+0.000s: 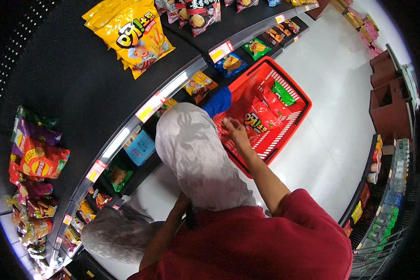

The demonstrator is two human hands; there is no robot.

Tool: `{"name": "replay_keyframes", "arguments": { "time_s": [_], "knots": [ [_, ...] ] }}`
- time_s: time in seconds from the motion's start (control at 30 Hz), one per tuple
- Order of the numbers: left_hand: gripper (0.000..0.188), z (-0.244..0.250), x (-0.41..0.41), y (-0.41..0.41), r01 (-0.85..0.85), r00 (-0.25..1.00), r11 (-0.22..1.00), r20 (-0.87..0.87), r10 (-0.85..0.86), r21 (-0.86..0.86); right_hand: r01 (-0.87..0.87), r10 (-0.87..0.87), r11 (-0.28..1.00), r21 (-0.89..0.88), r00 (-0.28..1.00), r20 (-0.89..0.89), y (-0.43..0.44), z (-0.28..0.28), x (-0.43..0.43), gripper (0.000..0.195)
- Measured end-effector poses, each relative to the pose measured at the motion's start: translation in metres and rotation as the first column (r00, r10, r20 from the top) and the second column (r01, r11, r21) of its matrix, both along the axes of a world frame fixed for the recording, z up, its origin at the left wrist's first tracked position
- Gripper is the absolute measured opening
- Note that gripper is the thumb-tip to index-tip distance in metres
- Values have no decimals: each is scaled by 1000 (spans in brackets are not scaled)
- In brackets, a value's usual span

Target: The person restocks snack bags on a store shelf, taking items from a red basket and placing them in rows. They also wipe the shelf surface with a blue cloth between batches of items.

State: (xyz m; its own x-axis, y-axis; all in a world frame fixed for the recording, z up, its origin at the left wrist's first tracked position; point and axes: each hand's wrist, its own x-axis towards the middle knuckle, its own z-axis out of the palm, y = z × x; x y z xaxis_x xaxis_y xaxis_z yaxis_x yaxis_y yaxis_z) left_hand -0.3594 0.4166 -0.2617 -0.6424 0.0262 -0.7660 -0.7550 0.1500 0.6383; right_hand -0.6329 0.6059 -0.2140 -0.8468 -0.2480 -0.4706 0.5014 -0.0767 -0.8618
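My right hand (235, 128) reaches over the near side of a red plastic shopping basket (306, 101), its fingers slightly bent. Whether they touch anything is unclear. In the basket lie several red snack bags (260, 117) and a green snack bag (283, 93). The basket stands on the floor against the shelf's foot, its blue handle part or cloth (219, 101) beside my raised knee. My left forearm (166, 229) runs down between my legs; the left hand itself is hidden behind my leg.
A black store shelf (84, 87) bears yellow snack bags (133, 35) and, at the left, chip bags (42, 159). More bags and a light-blue carton (140, 147) sit on the low shelf. Across the white tiled floor (322, 140) stand brown cartons (392, 108) and shelves of bottles (383, 224).
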Motion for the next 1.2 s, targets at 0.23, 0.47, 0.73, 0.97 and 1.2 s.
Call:
{"name": "replay_keyframes", "arguments": {
  "time_s": [0.23, 0.47, 0.73, 0.97, 1.2],
  "knots": [
    [35, 25, -8, -1, -81, 996, 995, 16, 82, -61, 226, -79, 863, -451, 943, 322, -21, -44, -86, 72],
    [36, 43, -8, -5, -229, 973, 967, -6, 230, -115, 164, 49, 763, -625, 950, 309, -32, -47, -98, 65],
    [39, 6, -9, -51, -596, 759, 755, -116, 641, 275, 107, -125, 792, -601, 992, 13, -28, 93, -89, 48],
    [35, -67, -13, -130, -954, 121, 257, -579, 806, 158, -138, -14, 902, -410, 938, -346, -61, 252, 15, 72],
    [48, -67, -37, -171, -986, 155, 164, -569, 808, -37, -318, 313, 948, 17, 939, 143, -155, 183, 121, 53]
  ]
}}
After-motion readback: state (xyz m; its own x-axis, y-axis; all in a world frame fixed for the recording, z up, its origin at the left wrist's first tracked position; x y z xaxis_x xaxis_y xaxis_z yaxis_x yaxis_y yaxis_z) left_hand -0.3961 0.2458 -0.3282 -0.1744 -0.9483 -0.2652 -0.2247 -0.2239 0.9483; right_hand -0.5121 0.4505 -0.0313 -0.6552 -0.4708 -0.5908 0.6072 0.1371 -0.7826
